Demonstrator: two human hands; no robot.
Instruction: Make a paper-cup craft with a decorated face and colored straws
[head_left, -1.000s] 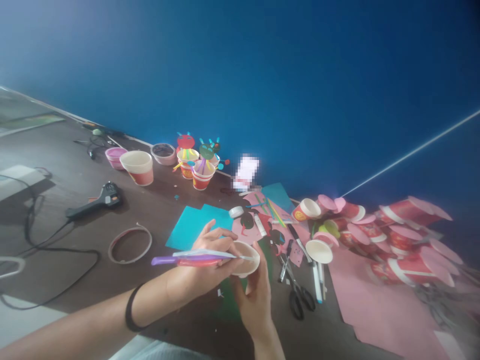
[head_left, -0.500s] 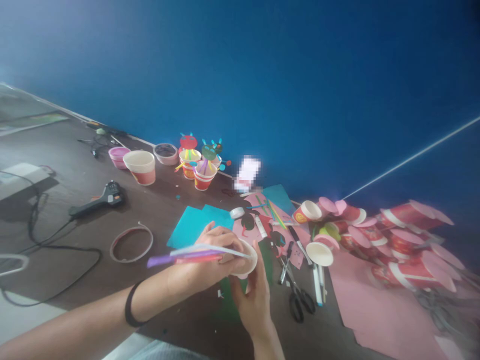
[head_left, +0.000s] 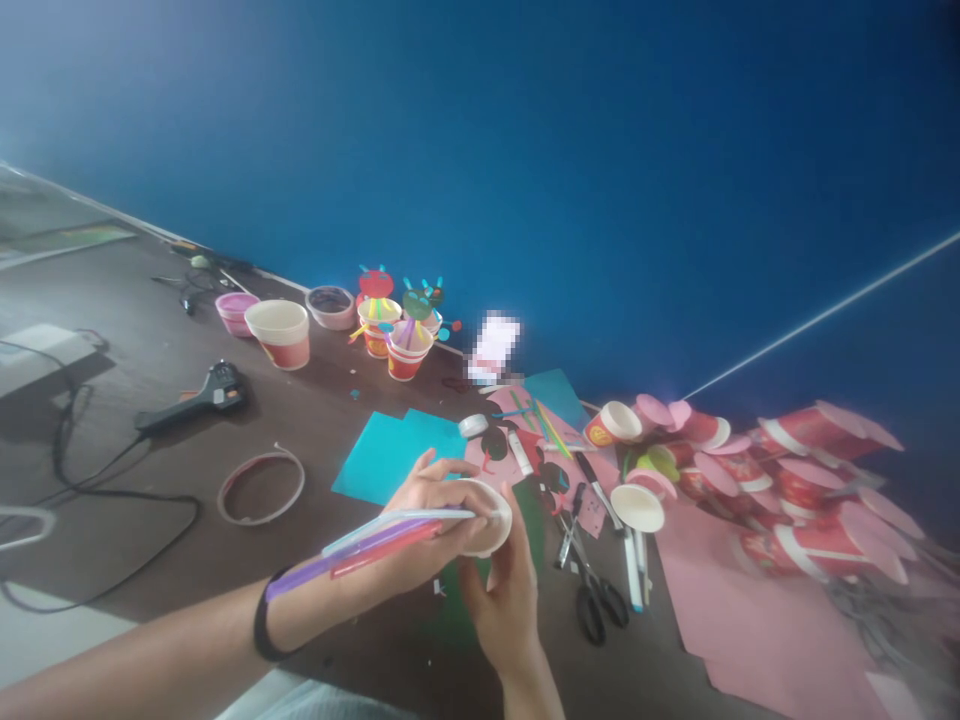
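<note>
A paper cup [head_left: 491,530] is between my two hands, its pale opening turned up toward me. My left hand [head_left: 435,510] has its fingers closed at the cup's rim and pinches several coloured strips. These strips [head_left: 360,548], light blue, purple and red, stretch back over my left wrist and its black band. Around the cup's right side, my right hand [head_left: 506,595] grips with thumb and fingers. Under the cup lies dark green paper [head_left: 469,610], and a turquoise sheet [head_left: 375,455] is just beyond my left hand.
Black scissors [head_left: 592,600], markers [head_left: 634,570] and pink paper [head_left: 750,600] lie right. Several red cups [head_left: 817,490] stand behind them. Decorated cups [head_left: 409,352] stand at the back. A glue gun [head_left: 199,395], its cable and a tape ring [head_left: 262,488] are left.
The far ends of the strips have swung down toward my left wrist and spread apart. Both hands still hold the cup, in nearly the same place.
</note>
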